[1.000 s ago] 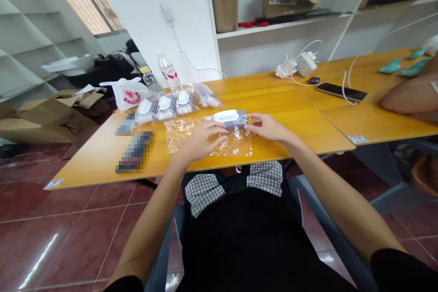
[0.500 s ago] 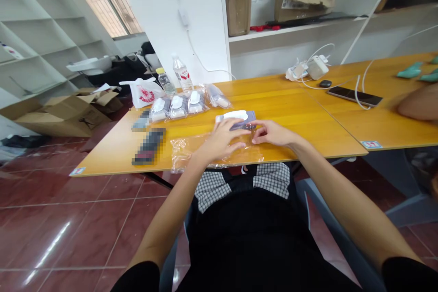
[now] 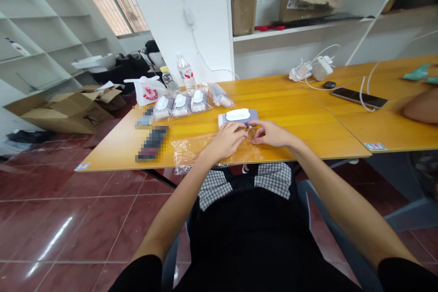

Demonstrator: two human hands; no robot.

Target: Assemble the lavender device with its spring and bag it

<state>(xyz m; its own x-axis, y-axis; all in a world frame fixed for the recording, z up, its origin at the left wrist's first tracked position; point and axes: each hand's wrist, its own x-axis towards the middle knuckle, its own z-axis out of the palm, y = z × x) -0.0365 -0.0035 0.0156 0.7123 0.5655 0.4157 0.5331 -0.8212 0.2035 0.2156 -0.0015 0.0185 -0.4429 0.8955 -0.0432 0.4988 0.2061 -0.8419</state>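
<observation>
Tabletop of orange-yellow varnished wood point(image 3: 290, 100) directly before the seated person, butted on the right against a second matching tabletop point(image 3: 386, 132); brown corrugated cardboard carton point(image 3: 68, 114) lies open on the red tile floor to the left. On the far edge of the near tabletop, a white plastic carrier bag with red print point(image 3: 146, 91) and two clear plastic bottles point(image 3: 183, 73) stand behind a row of three sealed clear bags holding white oval items point(image 3: 181, 105). On the second tabletop are a black smartphone point(image 3: 359, 98), a white charger with cables point(image 3: 320, 68) and a co-worker's bare forearm point(image 3: 422, 107), well apart from the person's hands. Nearest the table's front edge, a crumpled clear plastic bag point(image 3: 193, 153) lies flat, just below a flat grey-violet pouch point(image 3: 251, 116) topped by a white oval piece point(image 3: 237, 114). Left hand point(image 3: 226, 142) lies over the clear plastic bag, fingers curved and closed toward the pouch, grip uncertain. Right hand point(image 3: 272, 133) sits beside it, thumb and forefinger pinched together on the film at the pouch's lower edge, fingertips of both hands nearly meeting
</observation>
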